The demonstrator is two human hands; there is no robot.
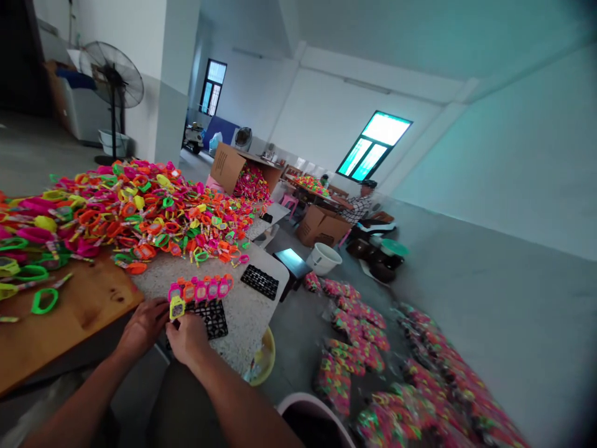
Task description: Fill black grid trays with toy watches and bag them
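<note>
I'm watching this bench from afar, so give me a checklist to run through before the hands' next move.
1. Both hands in place: ok; left hand and right hand are at the yellow watch.
2. Yellow watch firmly seated: cannot tell; its lower end is hidden.
3. Row of pink and orange watches upright: ok; it stands by the near black tray.
4. Loose watches available: ok; a large pile lies beyond the hands.
5. Second black tray flat on the table: ok.

A yellow toy watch (pixel 177 307) is showing its dial, just before the left end of an upright row of pink and orange watches (pixel 201 290). The row is standing along the far side of a black gridded tray (pixel 216 321), which is lying flat, partly hidden.
</note>
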